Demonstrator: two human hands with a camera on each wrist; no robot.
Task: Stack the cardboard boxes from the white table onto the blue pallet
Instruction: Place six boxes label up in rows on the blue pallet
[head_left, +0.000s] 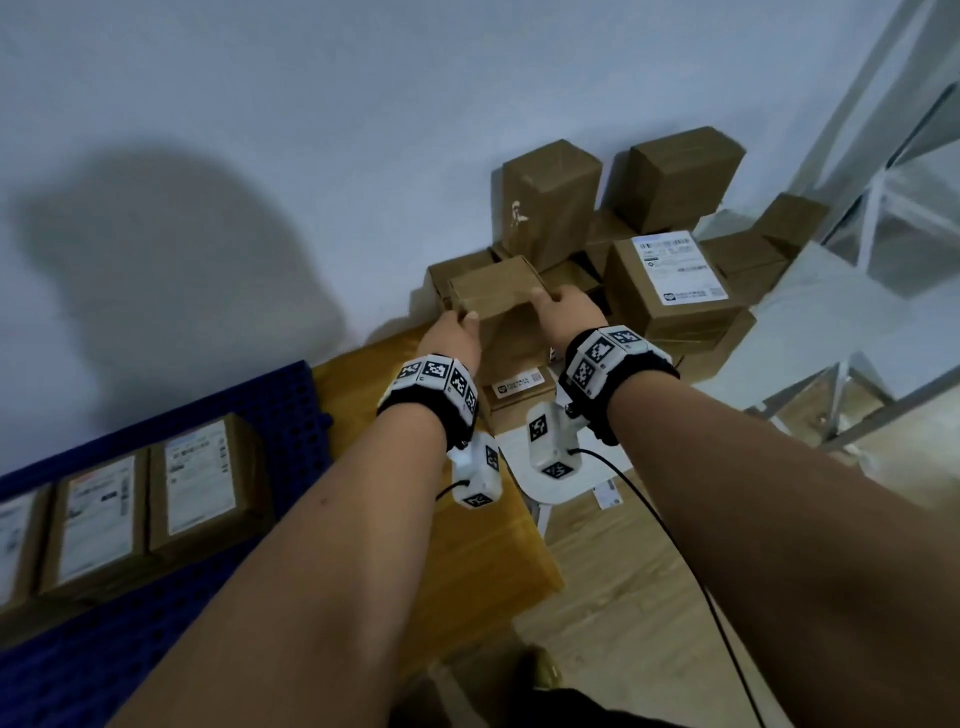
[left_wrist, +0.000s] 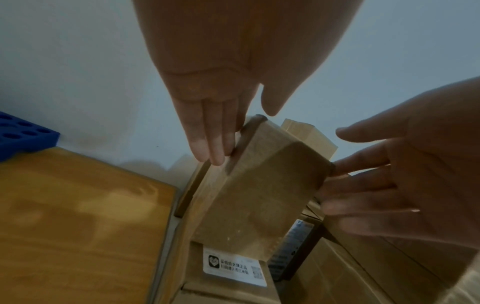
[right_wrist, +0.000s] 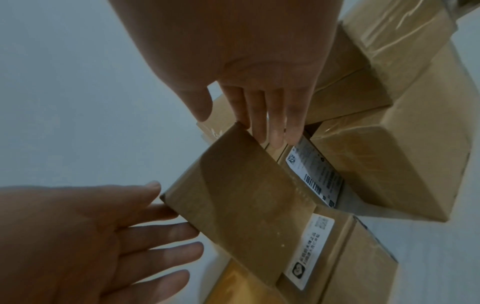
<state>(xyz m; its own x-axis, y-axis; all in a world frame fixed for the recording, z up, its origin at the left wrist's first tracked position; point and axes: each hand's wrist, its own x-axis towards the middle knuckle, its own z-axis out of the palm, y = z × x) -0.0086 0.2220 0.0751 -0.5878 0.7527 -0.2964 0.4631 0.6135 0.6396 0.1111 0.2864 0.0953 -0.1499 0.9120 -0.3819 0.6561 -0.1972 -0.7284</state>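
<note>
A plain cardboard box sits on top of the pile on the white table. My left hand lies against its left side with straight fingers and the thumb over the top corner. My right hand touches its right side, fingers straight and thumb on top. The same box rests on a box with a small white label. At lower left, the blue pallet carries several labelled boxes laid flat.
More cardboard boxes are piled against the wall behind and to the right, one with a large shipping label. A wooden board lies between pallet and table. A metal shelf frame stands at the right.
</note>
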